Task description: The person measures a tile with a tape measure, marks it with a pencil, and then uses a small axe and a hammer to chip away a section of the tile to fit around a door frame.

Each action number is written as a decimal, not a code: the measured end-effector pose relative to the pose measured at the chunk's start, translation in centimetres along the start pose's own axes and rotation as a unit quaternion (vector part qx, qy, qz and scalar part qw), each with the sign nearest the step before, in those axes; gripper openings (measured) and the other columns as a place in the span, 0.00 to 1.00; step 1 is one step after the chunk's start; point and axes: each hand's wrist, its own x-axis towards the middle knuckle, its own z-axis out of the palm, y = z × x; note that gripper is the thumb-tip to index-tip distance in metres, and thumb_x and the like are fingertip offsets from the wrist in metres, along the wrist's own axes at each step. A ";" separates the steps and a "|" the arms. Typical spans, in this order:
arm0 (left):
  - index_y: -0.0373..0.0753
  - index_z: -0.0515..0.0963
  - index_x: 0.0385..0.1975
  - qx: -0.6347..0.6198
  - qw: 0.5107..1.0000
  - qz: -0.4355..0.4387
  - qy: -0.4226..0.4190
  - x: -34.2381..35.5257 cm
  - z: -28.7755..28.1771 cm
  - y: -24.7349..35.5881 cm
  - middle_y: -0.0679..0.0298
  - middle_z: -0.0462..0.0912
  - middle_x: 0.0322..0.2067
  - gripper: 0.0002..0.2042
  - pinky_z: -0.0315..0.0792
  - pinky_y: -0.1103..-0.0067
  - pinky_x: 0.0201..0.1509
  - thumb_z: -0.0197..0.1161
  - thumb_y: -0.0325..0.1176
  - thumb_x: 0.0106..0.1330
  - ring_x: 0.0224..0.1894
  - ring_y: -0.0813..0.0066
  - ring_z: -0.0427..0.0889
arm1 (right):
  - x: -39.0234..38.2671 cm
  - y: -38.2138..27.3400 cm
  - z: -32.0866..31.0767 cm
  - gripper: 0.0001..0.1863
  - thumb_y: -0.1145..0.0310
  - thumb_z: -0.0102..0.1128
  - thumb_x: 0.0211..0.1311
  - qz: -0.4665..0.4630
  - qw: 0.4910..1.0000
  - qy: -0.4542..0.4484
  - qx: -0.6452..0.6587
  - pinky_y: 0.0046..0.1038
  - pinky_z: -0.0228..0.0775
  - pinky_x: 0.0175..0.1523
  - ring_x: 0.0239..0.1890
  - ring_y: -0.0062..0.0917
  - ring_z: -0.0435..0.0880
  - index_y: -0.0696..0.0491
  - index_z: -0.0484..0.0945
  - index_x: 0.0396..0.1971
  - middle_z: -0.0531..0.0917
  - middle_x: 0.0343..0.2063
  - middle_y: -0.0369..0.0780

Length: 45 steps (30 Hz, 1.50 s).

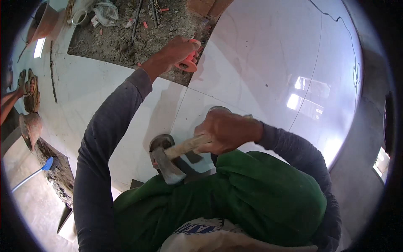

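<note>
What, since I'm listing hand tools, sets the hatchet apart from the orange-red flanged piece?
Colour: the hatchet has a grey head and pale handle; the flanged piece is orange-red. Shape: the hatchet is a head on a straight handle; the flanged piece ends in a round disc. Place: the hatchet is in the right grip, the flanged piece in the left grip. Shared: each is held one-handed.

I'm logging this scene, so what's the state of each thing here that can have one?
Left hand: closed on orange flanged piece
Orange flanged piece: held
Right hand: closed on wooden handle
Hatchet-like tool: held, head low
White tiles: laid
Soil: exposed, littered
Plastic bag: crumpled
Cable: loose, partly looped
</note>
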 end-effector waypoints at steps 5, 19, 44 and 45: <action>0.35 0.82 0.38 0.024 0.999 0.010 -0.024 2.1 0.3 -0.6 0.65 0.84 0.32 0.17 0.81 0.71 0.38 0.60 0.45 0.73 0.33 0.72 0.85 | 0.8 2.8 -5.0 0.14 0.60 0.71 0.65 0.261 0.956 0.114 0.071 0.31 0.74 0.33 0.26 0.15 0.78 0.59 0.87 0.31 0.85 0.24 0.45; 0.36 0.84 0.35 0.045 0.998 0.042 -0.033 2.0 -1.7 0.3 0.64 0.86 0.32 0.18 0.78 0.72 0.36 0.62 0.47 0.73 0.31 0.74 0.84 | -0.7 0.1 -4.5 0.20 0.54 0.72 0.61 0.066 0.975 -0.006 0.214 0.32 0.74 0.34 0.27 0.18 0.80 0.60 0.87 0.32 0.85 0.24 0.48; 0.40 0.81 0.32 0.068 0.996 -0.041 -0.043 4.6 -2.0 2.3 0.69 0.81 0.29 0.15 0.75 0.74 0.38 0.62 0.46 0.75 0.30 0.77 0.79 | -0.1 -0.2 -9.8 0.20 0.54 0.71 0.68 0.367 0.869 0.127 0.305 0.26 0.67 0.26 0.21 0.14 0.76 0.61 0.88 0.32 0.82 0.19 0.35; 0.40 0.81 0.33 0.057 0.997 -0.031 -0.052 4.4 -2.1 2.8 0.69 0.81 0.30 0.15 0.76 0.74 0.38 0.63 0.45 0.75 0.30 0.77 0.79 | 0.4 0.7 -8.3 0.24 0.54 0.72 0.67 0.311 0.910 0.138 0.237 0.28 0.69 0.26 0.19 0.16 0.75 0.64 0.85 0.30 0.81 0.15 0.35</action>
